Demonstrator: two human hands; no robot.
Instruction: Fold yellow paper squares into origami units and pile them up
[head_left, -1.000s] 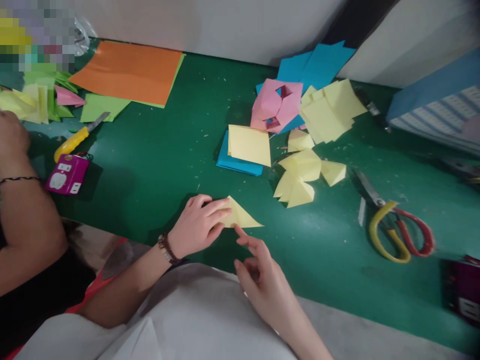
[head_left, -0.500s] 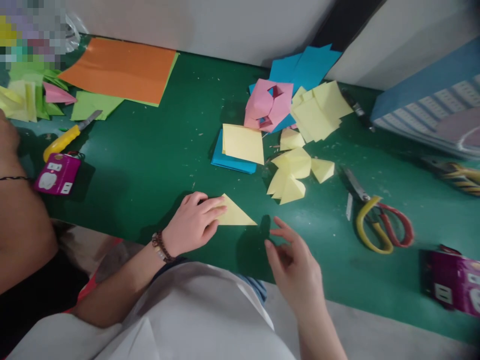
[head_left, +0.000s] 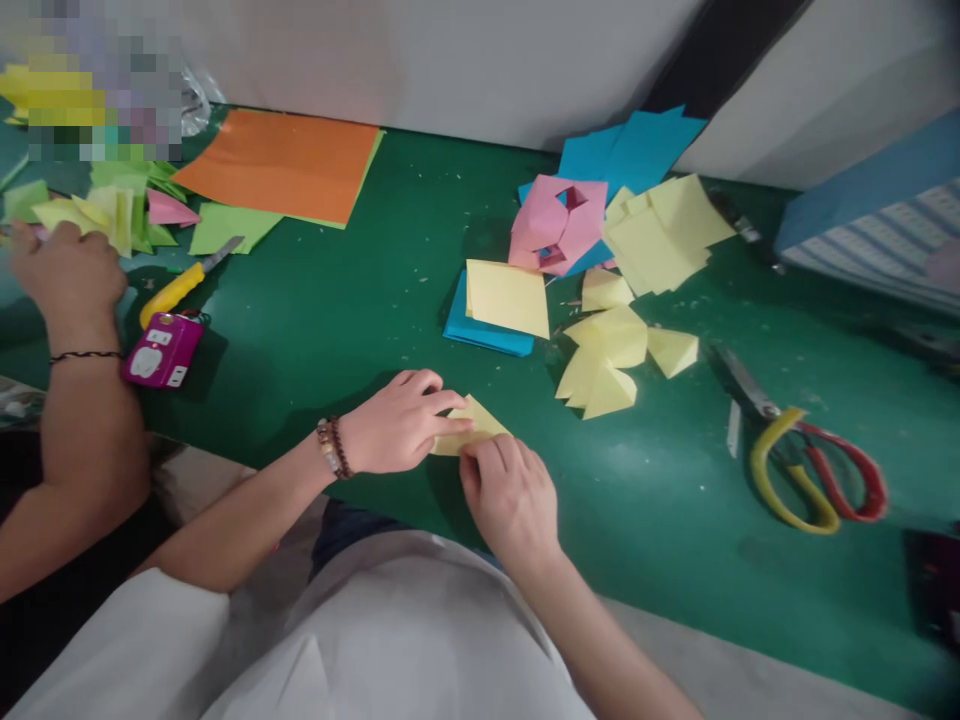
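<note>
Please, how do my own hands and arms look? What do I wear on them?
Your left hand and right hand have no gloves, and your forearms are bare. Your left wrist has a bracelet of dark brown beads and paler beads. A light grey garment covers your body.

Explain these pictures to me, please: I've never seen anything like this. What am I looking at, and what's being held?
This picture comes from a camera worn on a person's head, looking down at their own bare hands, so no machine appears here. Their left hand and right hand hold a folded triangle of yellow paper. Lying on the green work surface are other folded yellow paper pieces, a pink folded paper model, scissors with yellow and red handles, and a yellow utility knife. At the far left is another person's hand.
</note>
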